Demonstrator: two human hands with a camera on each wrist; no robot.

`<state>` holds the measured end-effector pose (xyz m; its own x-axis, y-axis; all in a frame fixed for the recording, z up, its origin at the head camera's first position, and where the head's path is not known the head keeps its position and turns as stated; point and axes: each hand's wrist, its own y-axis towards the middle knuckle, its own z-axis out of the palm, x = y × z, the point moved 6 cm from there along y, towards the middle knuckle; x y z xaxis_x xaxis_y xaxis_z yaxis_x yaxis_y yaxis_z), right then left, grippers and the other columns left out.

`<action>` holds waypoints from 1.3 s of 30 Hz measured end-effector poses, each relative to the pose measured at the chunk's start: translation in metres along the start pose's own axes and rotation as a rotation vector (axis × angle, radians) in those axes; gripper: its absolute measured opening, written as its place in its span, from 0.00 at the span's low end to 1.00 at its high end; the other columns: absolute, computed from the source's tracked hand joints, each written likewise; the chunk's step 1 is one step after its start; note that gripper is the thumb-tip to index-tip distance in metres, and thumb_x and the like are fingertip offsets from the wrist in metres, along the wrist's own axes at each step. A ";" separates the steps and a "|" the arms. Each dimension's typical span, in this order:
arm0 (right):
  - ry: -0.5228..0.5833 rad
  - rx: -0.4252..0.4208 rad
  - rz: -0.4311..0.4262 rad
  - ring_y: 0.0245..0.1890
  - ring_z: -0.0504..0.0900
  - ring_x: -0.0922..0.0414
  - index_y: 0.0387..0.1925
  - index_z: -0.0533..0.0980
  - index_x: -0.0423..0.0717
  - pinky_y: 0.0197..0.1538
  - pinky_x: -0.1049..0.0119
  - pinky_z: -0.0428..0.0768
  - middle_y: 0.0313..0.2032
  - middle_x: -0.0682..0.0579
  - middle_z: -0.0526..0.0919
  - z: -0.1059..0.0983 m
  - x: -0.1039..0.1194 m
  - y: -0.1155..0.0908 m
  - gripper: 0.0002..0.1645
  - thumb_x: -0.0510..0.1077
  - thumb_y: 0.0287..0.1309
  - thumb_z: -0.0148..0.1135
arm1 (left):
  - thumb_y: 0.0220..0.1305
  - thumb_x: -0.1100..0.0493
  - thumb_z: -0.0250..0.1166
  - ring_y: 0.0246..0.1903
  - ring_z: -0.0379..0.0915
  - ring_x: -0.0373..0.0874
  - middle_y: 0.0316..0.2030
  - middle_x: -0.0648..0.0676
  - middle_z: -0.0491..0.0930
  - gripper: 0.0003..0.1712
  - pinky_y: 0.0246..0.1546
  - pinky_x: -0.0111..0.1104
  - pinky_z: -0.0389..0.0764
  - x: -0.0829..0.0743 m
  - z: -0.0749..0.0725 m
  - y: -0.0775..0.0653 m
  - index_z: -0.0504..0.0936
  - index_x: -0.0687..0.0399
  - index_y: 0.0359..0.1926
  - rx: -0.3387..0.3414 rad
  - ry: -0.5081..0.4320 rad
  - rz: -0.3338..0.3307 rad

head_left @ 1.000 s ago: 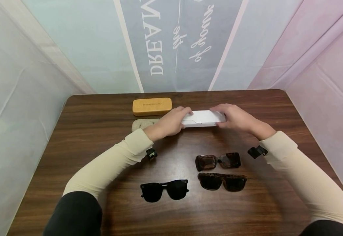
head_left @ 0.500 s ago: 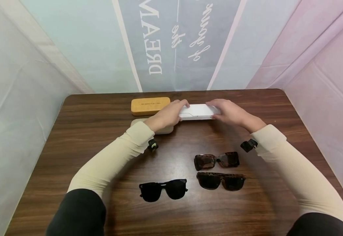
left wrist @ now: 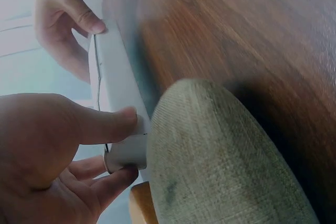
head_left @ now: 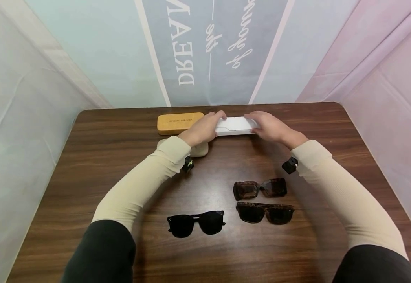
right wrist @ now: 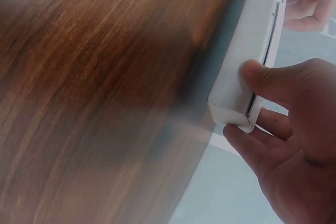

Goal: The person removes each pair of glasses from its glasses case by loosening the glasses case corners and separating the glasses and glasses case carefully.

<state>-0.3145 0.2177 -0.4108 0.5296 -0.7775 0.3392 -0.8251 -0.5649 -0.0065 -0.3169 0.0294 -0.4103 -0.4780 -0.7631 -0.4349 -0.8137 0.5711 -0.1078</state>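
A white glasses case [head_left: 236, 125] with its lid closed lies across the back of the table, held between both hands. My left hand [head_left: 203, 127] grips its left end, thumb on the front side and fingers around the end. My right hand [head_left: 272, 125] grips the other end in the same way, as the right wrist view shows with the case [right wrist: 247, 51] between thumb and fingers. Under my left wrist sits a beige fabric glasses case [head_left: 200, 150], partly hidden; its woven surface [left wrist: 210, 145] looms large in the left wrist view. Behind it is a yellow glasses case [head_left: 178, 123] with printed lettering.
Nearer the front lie black sunglasses [head_left: 195, 224], tortoiseshell glasses [head_left: 260, 189] and brown-framed sunglasses [head_left: 265, 213] on the dark wooden table [head_left: 120, 157]. A printed cloth backdrop [head_left: 209, 59] hangs just beyond the table's back edge.
Both hands have moved the white glasses case back and slightly left, toward the yellow case. More of the beige case's right end now shows. The sunglasses have stayed in place.
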 end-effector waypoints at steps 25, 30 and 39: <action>-0.004 0.033 0.130 0.66 0.69 0.36 0.67 0.66 0.29 0.66 0.41 0.67 0.64 0.30 0.71 0.004 -0.011 0.019 0.31 0.30 0.64 0.62 | 0.75 0.70 0.51 0.57 0.73 0.54 0.59 0.60 0.72 0.25 0.59 0.42 0.73 0.001 0.004 0.020 0.62 0.49 0.68 0.019 0.123 -0.064; -0.007 0.058 0.154 0.65 0.70 0.36 0.67 0.66 0.29 0.65 0.41 0.68 0.64 0.30 0.72 0.008 -0.011 0.020 0.30 0.30 0.64 0.62 | 0.76 0.70 0.51 0.57 0.72 0.53 0.58 0.60 0.72 0.24 0.60 0.42 0.72 0.001 0.006 0.019 0.61 0.49 0.67 0.027 0.116 -0.079; -0.012 0.061 0.168 0.65 0.70 0.36 0.67 0.66 0.30 0.66 0.41 0.69 0.64 0.30 0.71 0.010 -0.012 0.019 0.31 0.30 0.65 0.62 | 0.76 0.70 0.51 0.61 0.70 0.55 0.61 0.61 0.70 0.25 0.63 0.42 0.70 -0.001 0.007 0.018 0.60 0.49 0.68 0.043 0.124 -0.086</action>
<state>-0.3341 0.2134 -0.4243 0.3881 -0.8652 0.3176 -0.8889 -0.4424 -0.1190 -0.3286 0.0420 -0.4181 -0.4463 -0.8400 -0.3085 -0.8400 0.5121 -0.1793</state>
